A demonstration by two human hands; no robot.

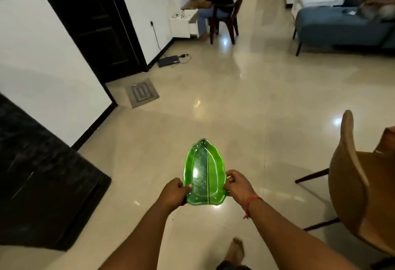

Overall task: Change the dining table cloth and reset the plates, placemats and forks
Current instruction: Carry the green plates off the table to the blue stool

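A green leaf-shaped glass plate point(204, 171) is held out in front of me above the glossy floor, its pointed tip facing away. My left hand point(174, 191) grips its near left edge, fingers curled under the rim. My right hand point(237, 185) pinches the near right edge; a red thread is tied round that wrist. The dining table, cloth, placemats and forks are not in view.
A tan moulded chair point(359, 186) stands at the right. A black counter point(40, 175) fills the lower left. Beyond are a dark door point(92, 19), a grey mat point(142, 92), a laptop on the floor point(168, 60), a seated person point(215, 2) and a blue sofa point(339, 25).
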